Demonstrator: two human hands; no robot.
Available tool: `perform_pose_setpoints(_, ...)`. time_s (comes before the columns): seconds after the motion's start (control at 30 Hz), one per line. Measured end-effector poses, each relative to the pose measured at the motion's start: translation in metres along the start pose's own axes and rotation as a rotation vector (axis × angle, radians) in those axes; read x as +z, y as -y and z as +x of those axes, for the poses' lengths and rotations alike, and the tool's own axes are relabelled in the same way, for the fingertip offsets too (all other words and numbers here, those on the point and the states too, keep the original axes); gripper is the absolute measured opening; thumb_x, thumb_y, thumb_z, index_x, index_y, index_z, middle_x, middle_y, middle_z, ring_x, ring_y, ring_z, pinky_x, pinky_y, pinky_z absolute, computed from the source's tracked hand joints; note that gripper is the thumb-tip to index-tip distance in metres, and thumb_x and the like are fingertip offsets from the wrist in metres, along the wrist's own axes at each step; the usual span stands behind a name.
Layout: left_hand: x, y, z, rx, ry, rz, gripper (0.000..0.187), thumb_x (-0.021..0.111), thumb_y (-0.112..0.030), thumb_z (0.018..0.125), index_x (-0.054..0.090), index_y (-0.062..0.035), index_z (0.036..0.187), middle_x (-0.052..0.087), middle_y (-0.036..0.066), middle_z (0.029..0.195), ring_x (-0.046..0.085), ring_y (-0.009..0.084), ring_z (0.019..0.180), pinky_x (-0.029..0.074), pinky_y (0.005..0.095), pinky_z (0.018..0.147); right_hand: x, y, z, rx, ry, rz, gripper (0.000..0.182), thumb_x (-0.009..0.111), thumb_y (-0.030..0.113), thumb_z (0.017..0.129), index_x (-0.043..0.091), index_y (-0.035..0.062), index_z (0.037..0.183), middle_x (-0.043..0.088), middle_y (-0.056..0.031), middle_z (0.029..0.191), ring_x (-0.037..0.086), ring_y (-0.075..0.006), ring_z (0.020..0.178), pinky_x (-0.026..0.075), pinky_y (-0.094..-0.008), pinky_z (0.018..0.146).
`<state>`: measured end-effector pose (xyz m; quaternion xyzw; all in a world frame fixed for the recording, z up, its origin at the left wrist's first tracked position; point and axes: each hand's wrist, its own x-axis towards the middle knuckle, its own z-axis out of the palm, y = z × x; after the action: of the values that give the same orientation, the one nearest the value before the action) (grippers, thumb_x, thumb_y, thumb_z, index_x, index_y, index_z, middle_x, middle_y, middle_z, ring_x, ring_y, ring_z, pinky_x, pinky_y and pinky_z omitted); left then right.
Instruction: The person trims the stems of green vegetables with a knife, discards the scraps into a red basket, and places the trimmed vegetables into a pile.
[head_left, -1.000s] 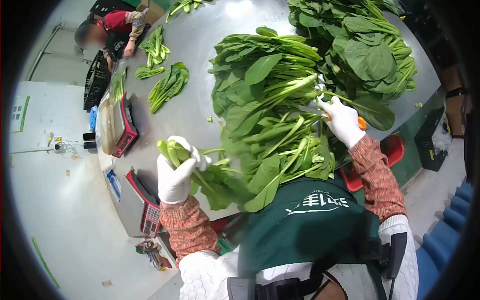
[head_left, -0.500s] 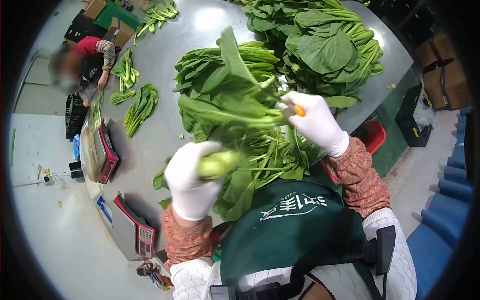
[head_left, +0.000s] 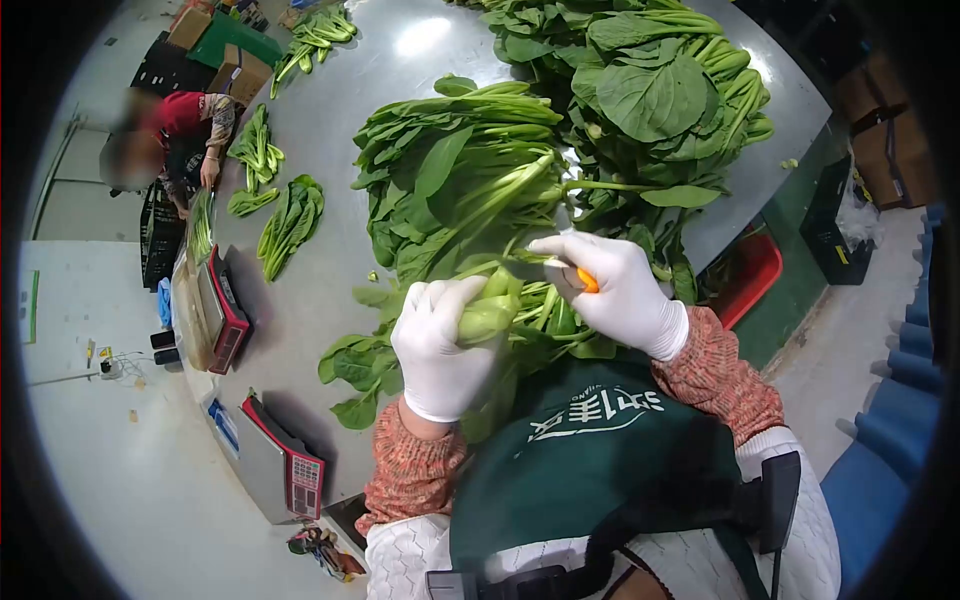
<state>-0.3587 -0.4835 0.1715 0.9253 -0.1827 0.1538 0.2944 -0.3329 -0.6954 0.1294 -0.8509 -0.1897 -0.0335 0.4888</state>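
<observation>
My left hand (head_left: 445, 350), in a white glove, is closed around the pale stem end of a leafy green vegetable (head_left: 490, 312). The leaves of that plant hang below the fist, partly hidden. In my gloved right hand (head_left: 615, 295) is a small knife with an orange handle (head_left: 588, 281). Its blade lies close to the stem end; whether it touches cannot be made out. Just beyond my hands lies a pile of leafy greens (head_left: 450, 185), stems pointing right. Loose leaves (head_left: 360, 375) lie on the metal table beside my left wrist.
A bigger heap of greens (head_left: 650, 95) covers the far right of the metal table (head_left: 330, 130). Two red scales (head_left: 300, 480) stand along the left edge. Several small bunches (head_left: 290, 225) lie near another person (head_left: 185, 120). A red bin (head_left: 750, 280) is below the right edge.
My right hand has come left and toward me, no longer beside the raised leafy stalk. My left hand has moved right with the vegetable, so the knife and stem end are now close together.
</observation>
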Motion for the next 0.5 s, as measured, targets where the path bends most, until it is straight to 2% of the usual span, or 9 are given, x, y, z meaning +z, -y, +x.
perform_pose_setpoints(0.1, 0.000, -0.003, -0.001, 0.045, -0.010, 0.021, 0.041, 0.078, 0.001, 0.061, 0.066, -0.0045, 0.099, 0.065, 0.010, 0.091, 0.059, 0.0311, 0.081, 0.049, 0.0382, 0.074, 0.007, 0.004, -0.008, -0.018, 0.056, -0.029, 0.035, 0.069, 0.008, 0.079, 0.064, 0.0071, 0.114, 0.071, -0.0131, 0.093, 0.069, -0.0327, 0.081, 0.055, -0.0398, 0.070)
perform_pose_setpoints(0.2, -0.001, -0.002, 0.000, 0.115, -0.021, -0.008, 0.042, 0.079, 0.000, 0.060, 0.066, -0.0048, 0.100, 0.066, 0.009, 0.091, 0.060, 0.0305, 0.081, 0.049, 0.0382, 0.074, 0.014, -0.003, -0.008, -0.002, 0.064, 0.017, 0.034, 0.069, 0.004, 0.081, 0.066, 0.0067, 0.115, 0.070, -0.0194, 0.091, 0.070, -0.0347, 0.079, 0.055, -0.0357, 0.069)
perform_pose_setpoints(0.23, -0.002, -0.002, 0.001, 0.129, -0.014, -0.019, 0.043, 0.079, 0.000, 0.061, 0.066, -0.0050, 0.101, 0.066, 0.009, 0.092, 0.060, 0.0302, 0.081, 0.049, 0.0381, 0.074, 0.017, -0.007, -0.009, -0.002, 0.049, 0.080, 0.029, 0.064, 0.004, 0.083, 0.067, 0.0048, 0.112, 0.070, -0.0206, 0.090, 0.070, -0.0356, 0.081, 0.055, -0.0374, 0.071)
perform_pose_setpoints(0.3, -0.003, -0.001, -0.002, 0.124, -0.022, -0.064, 0.043, 0.080, 0.000, 0.061, 0.067, -0.0054, 0.102, 0.068, 0.008, 0.093, 0.060, 0.0293, 0.081, 0.049, 0.0373, 0.073, 0.039, -0.057, -0.023, 0.123, 0.099, 0.086, 0.026, 0.062, 0.005, 0.085, 0.067, 0.0037, 0.110, 0.070, -0.0204, 0.088, 0.069, -0.0327, 0.076, 0.054, -0.0370, 0.069)
perform_pose_setpoints(0.33, -0.004, 0.000, -0.001, 0.131, -0.022, -0.048, 0.042, 0.080, 0.000, 0.062, 0.067, -0.0055, 0.101, 0.068, 0.008, 0.093, 0.060, 0.0292, 0.081, 0.049, 0.0370, 0.073, 0.037, -0.060, -0.018, 0.181, 0.121, 0.084, 0.025, 0.061, 0.006, 0.085, 0.067, 0.0031, 0.109, 0.069, -0.0202, 0.087, 0.069, -0.0313, 0.074, 0.054, -0.0369, 0.069)
perform_pose_setpoints(0.37, -0.005, 0.003, 0.000, 0.131, -0.029, -0.031, 0.042, 0.080, 0.000, 0.062, 0.067, -0.0056, 0.101, 0.068, 0.008, 0.093, 0.060, 0.0291, 0.081, 0.049, 0.0368, 0.073, 0.032, -0.060, -0.022, 0.285, 0.137, 0.136, 0.019, 0.062, 0.011, 0.088, 0.069, 0.0023, 0.104, 0.070, -0.0188, 0.087, 0.070, -0.0340, 0.078, 0.054, -0.0388, 0.073)
perform_pose_setpoints(0.47, -0.008, 0.007, -0.004, 0.068, 0.000, -0.049, 0.039, 0.080, 0.001, 0.062, 0.068, -0.0060, 0.099, 0.069, 0.008, 0.093, 0.061, 0.0284, 0.083, 0.049, 0.0355, 0.076, 0.024, -0.042, -0.021, 0.293, 0.042, 0.265, 0.018, 0.062, 0.011, 0.091, 0.068, 0.0022, 0.106, 0.069, -0.0175, 0.083, 0.068, -0.0278, 0.070, 0.052, -0.0340, 0.069)
perform_pose_setpoints(0.5, -0.009, 0.010, -0.003, 0.067, -0.020, -0.086, 0.039, 0.079, 0.002, 0.062, 0.068, -0.0056, 0.099, 0.069, 0.008, 0.092, 0.061, 0.0283, 0.084, 0.049, 0.0352, 0.077, 0.018, -0.038, -0.014, 0.319, 0.065, 0.293, 0.016, 0.062, 0.010, 0.093, 0.068, 0.0014, 0.105, 0.067, -0.0155, 0.080, 0.064, -0.0213, 0.066, 0.050, -0.0304, 0.066)
